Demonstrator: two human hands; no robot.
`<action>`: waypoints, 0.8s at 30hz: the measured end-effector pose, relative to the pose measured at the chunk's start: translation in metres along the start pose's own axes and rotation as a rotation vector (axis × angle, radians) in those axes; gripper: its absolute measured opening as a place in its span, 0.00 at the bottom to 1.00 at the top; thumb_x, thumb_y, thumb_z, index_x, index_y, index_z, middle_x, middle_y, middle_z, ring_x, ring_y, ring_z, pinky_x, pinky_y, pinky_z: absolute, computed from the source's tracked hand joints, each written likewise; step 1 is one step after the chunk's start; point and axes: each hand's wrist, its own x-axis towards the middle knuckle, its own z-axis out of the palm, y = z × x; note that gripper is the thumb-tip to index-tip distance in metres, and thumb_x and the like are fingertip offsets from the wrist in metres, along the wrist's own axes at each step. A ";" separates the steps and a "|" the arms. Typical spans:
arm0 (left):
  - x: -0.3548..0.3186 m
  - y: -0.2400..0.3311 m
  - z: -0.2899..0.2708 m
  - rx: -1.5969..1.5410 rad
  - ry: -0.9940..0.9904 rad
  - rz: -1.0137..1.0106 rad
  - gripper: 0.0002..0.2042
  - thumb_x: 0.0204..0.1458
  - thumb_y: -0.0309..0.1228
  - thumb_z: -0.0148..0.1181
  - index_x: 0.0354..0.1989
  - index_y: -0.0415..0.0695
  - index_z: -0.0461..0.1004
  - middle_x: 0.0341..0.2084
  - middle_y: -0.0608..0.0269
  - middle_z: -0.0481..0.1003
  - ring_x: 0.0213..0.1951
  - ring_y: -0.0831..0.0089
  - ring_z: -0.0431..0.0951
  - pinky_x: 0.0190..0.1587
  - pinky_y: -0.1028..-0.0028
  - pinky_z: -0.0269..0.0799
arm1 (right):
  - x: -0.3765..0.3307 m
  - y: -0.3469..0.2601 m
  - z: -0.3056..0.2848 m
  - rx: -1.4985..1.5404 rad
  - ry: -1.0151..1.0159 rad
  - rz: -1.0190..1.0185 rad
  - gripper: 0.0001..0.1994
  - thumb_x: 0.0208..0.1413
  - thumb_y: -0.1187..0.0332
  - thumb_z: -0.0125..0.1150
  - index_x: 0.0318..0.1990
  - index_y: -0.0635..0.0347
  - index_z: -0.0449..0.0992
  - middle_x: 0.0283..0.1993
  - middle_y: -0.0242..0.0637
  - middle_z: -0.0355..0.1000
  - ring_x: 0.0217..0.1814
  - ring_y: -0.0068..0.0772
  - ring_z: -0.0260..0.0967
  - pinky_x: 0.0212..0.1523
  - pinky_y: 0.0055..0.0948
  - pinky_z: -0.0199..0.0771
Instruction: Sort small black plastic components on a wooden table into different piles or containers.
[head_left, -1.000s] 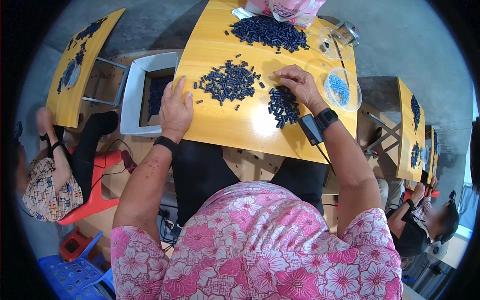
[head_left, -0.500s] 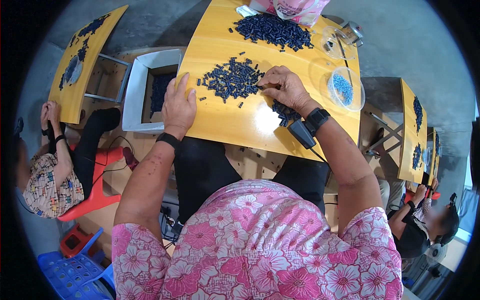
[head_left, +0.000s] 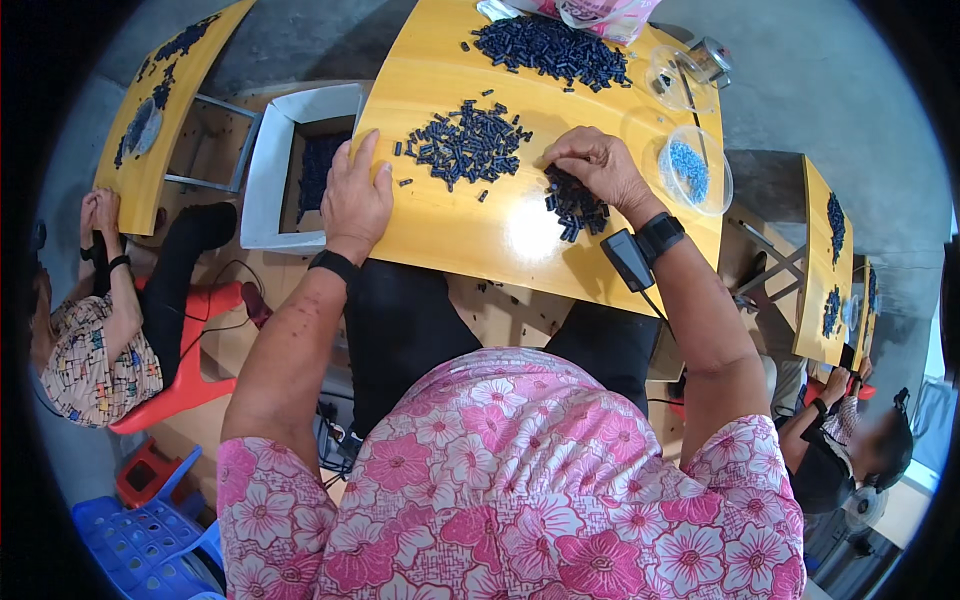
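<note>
My left hand lies flat over the left edge of the yellow table, its fingers stretched out and nothing in them. Bent and drawn together, the fingers of my right hand are over the upper end of a small pile of dark tubular pieces; whatever they pinch is hidden. Between my hands spreads a middle pile of similar short dark tubes. A bigger heap of them lies at the far side.
At right stand a clear bowl of blue bits, another clear container and a metal cup. A pink-white bag sits at the far edge. Left of the table is a white box. People sit at side tables.
My right hand has moved right, from the edge of the middle pile to over the small right-hand pile. My left hand stays at the table's left edge.
</note>
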 end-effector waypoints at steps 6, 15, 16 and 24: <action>0.002 0.004 -0.001 -0.008 -0.005 -0.004 0.25 0.58 0.37 0.54 0.65 0.51 0.63 0.60 0.45 0.64 0.60 0.48 0.66 0.62 0.58 0.64 | 0.004 0.018 -0.008 -0.254 0.141 -0.153 0.08 0.52 0.72 0.62 0.39 0.58 0.84 0.40 0.38 0.78 0.46 0.39 0.73 0.54 0.31 0.71; 0.000 0.004 -0.002 -0.012 0.002 -0.004 0.23 0.59 0.34 0.51 0.65 0.49 0.63 0.60 0.45 0.64 0.61 0.48 0.65 0.63 0.58 0.62 | 0.002 0.010 -0.010 -0.360 0.058 -0.138 0.08 0.50 0.70 0.61 0.38 0.57 0.83 0.40 0.36 0.78 0.48 0.41 0.72 0.52 0.36 0.72; 0.000 0.003 -0.002 -0.014 0.009 0.001 0.24 0.58 0.35 0.53 0.65 0.50 0.63 0.60 0.45 0.64 0.61 0.48 0.65 0.62 0.58 0.63 | 0.004 0.009 -0.012 -0.367 0.058 -0.130 0.08 0.51 0.69 0.62 0.38 0.56 0.83 0.40 0.35 0.78 0.49 0.40 0.72 0.52 0.35 0.72; 0.002 0.002 0.001 -0.021 0.024 0.019 0.26 0.57 0.35 0.55 0.65 0.52 0.63 0.60 0.44 0.63 0.60 0.47 0.66 0.61 0.58 0.64 | 0.040 0.044 -0.040 -0.401 0.551 0.106 0.18 0.52 0.74 0.60 0.52 0.56 0.79 0.38 0.34 0.76 0.35 0.26 0.73 0.40 0.27 0.74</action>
